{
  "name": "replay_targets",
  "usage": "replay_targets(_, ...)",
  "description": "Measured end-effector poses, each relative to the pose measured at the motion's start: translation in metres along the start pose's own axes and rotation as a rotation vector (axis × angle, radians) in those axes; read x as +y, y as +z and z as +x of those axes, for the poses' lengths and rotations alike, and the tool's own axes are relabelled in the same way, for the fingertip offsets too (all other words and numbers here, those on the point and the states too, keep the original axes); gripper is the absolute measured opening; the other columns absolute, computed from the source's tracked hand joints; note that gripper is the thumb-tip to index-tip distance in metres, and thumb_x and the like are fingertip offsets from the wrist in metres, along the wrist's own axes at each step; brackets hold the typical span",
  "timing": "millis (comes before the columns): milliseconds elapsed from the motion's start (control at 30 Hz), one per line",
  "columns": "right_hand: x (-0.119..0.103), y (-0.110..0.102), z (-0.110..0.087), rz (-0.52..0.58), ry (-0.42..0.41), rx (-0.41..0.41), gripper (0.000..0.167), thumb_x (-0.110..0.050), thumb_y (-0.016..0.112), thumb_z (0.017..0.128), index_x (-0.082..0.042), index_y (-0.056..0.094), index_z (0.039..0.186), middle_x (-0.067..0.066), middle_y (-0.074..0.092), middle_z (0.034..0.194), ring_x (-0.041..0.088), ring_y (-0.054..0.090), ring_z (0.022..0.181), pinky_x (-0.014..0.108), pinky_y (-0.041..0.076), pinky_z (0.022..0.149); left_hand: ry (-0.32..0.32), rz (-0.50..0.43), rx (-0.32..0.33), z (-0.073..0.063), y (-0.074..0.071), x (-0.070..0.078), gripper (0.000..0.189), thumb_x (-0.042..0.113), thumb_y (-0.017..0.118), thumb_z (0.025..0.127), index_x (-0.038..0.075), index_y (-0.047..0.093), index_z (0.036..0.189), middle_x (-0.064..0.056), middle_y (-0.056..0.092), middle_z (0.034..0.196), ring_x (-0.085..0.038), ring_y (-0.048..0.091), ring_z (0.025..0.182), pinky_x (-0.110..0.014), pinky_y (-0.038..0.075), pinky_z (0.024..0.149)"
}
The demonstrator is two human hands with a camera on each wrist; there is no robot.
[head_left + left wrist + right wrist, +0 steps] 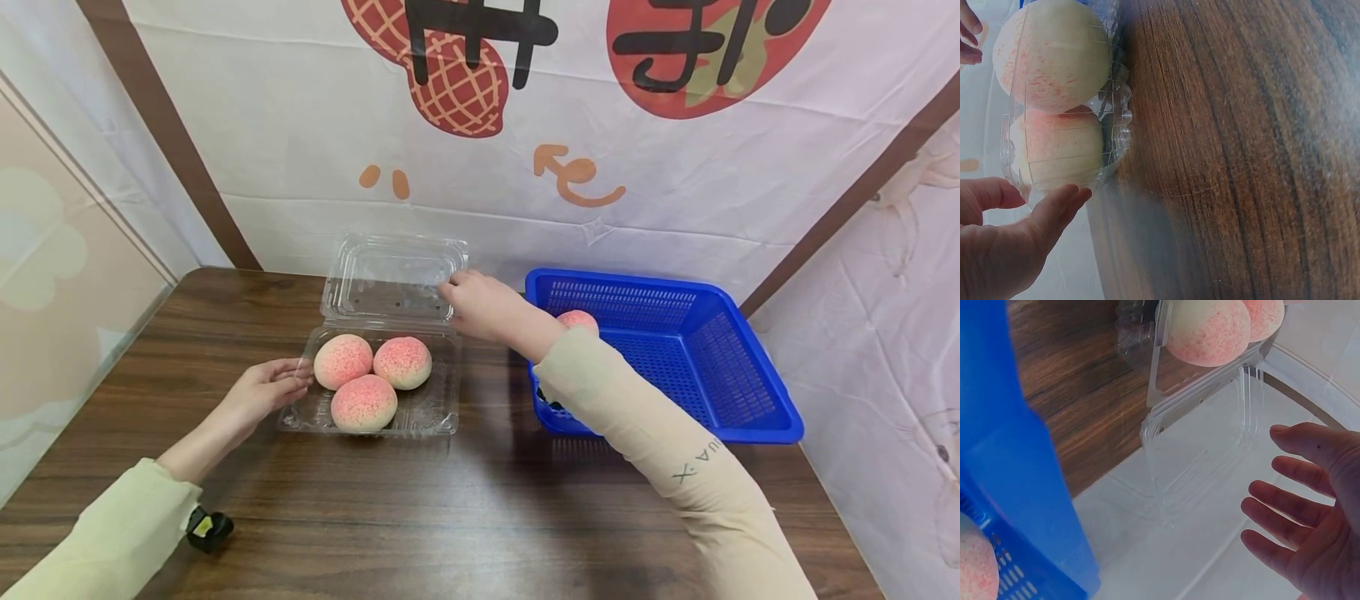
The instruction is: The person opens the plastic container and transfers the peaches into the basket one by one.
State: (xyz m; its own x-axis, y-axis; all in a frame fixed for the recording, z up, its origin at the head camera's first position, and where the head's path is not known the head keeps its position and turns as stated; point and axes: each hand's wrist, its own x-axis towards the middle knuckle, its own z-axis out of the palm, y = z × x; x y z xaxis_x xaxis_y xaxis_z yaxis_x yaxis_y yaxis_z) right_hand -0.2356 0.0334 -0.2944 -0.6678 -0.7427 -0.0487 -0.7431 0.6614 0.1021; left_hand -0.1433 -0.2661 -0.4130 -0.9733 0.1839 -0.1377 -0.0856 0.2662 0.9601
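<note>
Head view has the box [437, 410] on the left of the table [450, 517], three peaches [363, 403] inside it and the lid [397, 279] swung open behind. The left hand [266, 387] appears to hold the box's left rim; the right hand [483, 306] is beside the lid's right edge, its fingers relaxed around nothing. The two hands are well apart.

For handling the box well, the left hand would do best with a light, level hold: such thin plastic probably flexes, and a tilt could roll the peaches together. If the right hand takes the lid, the rim seems the safest place, with no tug at the hinge.

From above, the right hand overlaps the lid and could pass for gripping it; the right wrist view shows spread fingers with a gap to the plastic. Left wrist view alone makes plain the thumb and fingers on either side of the rim. A fourth peach [577, 320] lies in the basket [720, 358], partly covered by the sleeve [645, 433] in the head view.
</note>
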Motion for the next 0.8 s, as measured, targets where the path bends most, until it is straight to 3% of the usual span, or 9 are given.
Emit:
replay_targets(267,-0.010,0.004,0.003,0.020,-0.010,-0.021,0.035,-0.019,0.060,0.086,-0.006,0.056,0.118,0.010,0.056,0.109,0.026,0.053,0.099,0.036,0.049,0.082,0.003,0.003,0.004,0.000,0.000,0.000,0.044,-0.001,0.035,0.095,-0.027,0.021,0.127,-0.044,0.031,0.128,0.008,0.051,0.093,-0.014,0.049,0.082)
replay_targets(533,-0.018,0.008,0.007,0.033,-0.056,0.007,0.032,-0.020,0.062,0.086,-0.002,0.057,0.112,0.011,0.056,0.102,0.023,0.055,0.093,0.033,0.049,0.079,-0.006,0.007,0.004,0.000,0.000,0.000,0.045,0.000,0.036,0.095,-0.027,0.020,0.128,-0.044,0.031,0.128,0.007,0.051,0.093,-0.015,0.049,0.082)
replay_targets(800,-0.028,0.013,0.009,0.087,-0.034,-0.027,0.035,-0.019,0.061,0.086,-0.003,0.055,0.117,0.011,0.054,0.112,0.024,0.053,0.102,0.033,0.049,0.084,0.001,-0.008,0.005,-0.001,0.000,-0.001,0.044,0.000,0.035,0.096,-0.027,0.020,0.128,-0.044,0.030,0.129,0.008,0.050,0.093,-0.014,0.049,0.082)
